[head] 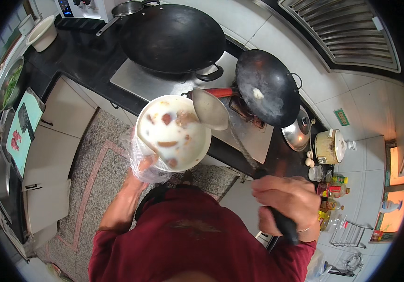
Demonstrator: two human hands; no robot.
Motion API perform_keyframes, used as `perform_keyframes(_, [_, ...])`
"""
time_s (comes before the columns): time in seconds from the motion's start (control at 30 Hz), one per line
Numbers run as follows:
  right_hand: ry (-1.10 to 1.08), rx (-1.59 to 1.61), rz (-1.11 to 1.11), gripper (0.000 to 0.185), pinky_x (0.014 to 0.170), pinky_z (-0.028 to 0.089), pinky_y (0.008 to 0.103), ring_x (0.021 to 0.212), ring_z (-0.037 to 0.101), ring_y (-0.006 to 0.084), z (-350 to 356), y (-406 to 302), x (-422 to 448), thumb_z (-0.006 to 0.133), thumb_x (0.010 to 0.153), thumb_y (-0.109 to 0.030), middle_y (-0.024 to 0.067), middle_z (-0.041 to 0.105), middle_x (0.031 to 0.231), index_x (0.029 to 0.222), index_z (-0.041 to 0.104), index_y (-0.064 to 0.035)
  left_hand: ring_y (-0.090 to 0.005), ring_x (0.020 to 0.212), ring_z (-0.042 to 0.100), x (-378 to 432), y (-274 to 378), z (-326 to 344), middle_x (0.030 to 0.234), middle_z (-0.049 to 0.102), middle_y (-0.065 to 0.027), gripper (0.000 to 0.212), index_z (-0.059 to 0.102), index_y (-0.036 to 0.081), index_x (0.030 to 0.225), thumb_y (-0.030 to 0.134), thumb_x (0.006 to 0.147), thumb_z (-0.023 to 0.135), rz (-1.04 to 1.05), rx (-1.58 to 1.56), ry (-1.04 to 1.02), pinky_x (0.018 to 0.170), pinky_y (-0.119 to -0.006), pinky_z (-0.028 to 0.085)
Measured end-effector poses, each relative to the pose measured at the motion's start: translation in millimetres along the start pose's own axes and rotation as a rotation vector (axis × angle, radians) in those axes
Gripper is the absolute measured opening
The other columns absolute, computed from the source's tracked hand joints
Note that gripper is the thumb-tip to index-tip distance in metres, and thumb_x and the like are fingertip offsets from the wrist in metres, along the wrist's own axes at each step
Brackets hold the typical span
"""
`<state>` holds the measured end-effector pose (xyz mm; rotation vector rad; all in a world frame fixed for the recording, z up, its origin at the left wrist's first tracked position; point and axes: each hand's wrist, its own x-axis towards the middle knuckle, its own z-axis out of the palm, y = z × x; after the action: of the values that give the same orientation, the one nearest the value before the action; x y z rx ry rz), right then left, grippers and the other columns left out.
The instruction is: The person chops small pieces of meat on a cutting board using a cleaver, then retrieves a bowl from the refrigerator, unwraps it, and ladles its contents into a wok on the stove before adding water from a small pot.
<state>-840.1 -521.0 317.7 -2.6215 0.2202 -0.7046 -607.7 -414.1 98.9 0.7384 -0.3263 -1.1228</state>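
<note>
My left hand [146,165] holds a white bowl [208,149] by its near left rim, with clear plastic wrap [135,155] bunched around it. Pale, milky liquid with brown and reddish pieces fills the bowl. My right hand [286,204] grips the black handle of a metal spatula [210,109], whose wide blade lies over the bowl's right rim. Beyond them a smaller black wok [268,84] with a red handle [219,92] sits tilted over the stove burner. A whitish lump [257,93] lies in it, and steam or smoke rises there.
A large black wok [173,38] stands behind the bowl. Right of the stove are a metal lid [297,130], a cream electric pot [325,146], eggs [309,160] and bottles [335,190]. At left, a cleaver [25,121] and meat [16,140] lie on a green cutting board [34,102].
</note>
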Motion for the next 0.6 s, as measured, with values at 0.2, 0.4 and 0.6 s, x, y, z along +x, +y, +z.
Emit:
perform_keyframes(0.2, [-0.131, -0.091, -0.202, 0.021, 0.047, 0.055, 0.0288, 0.058, 0.065, 0.0207, 28, -8, 7, 0.071, 0.068, -0.004, 0.0188, 0.065, 0.092, 0.085, 0.064, 0.0058, -0.0307, 0.131, 0.043, -8, 6, 6, 0.142, 0.040, -0.0142, 0.102, 0.024, 0.009, 0.148, 0.029, 0.068, 0.084, 0.148, 0.033, 0.010, 0.107, -0.048, 0.043])
perform_keyframes(0.4, [-0.129, -0.020, -0.120, 0.019, 0.045, 0.053, 0.0270, 0.056, 0.064, 0.0188, 41, -21, 15, 0.072, 0.067, -0.004, 0.0184, 0.066, 0.089, 0.083, 0.065, 0.0046, -0.0300, 0.134, 0.038, -18, 14, 2, 0.145, 0.036, -0.0130, 0.112, 0.020, 0.012, 0.150, 0.034, 0.064, 0.088, 0.183, 0.037, 0.026, 0.110, -0.048, 0.039])
perform_keyframes(0.6, [-0.033, 0.051, 0.092, 0.013, 0.056, 0.055, 0.0274, 0.063, 0.068, 0.0200, 23, -17, 22, 0.068, 0.067, -0.002, 0.0153, 0.069, 0.084, 0.080, 0.066, 0.0003, -0.0303, 0.134, 0.039, -20, 10, -23, 0.144, 0.038, -0.0136, 0.113, 0.019, 0.013, 0.150, 0.034, 0.063, 0.089, 0.104, 0.033, 0.040, 0.110, -0.048, 0.040])
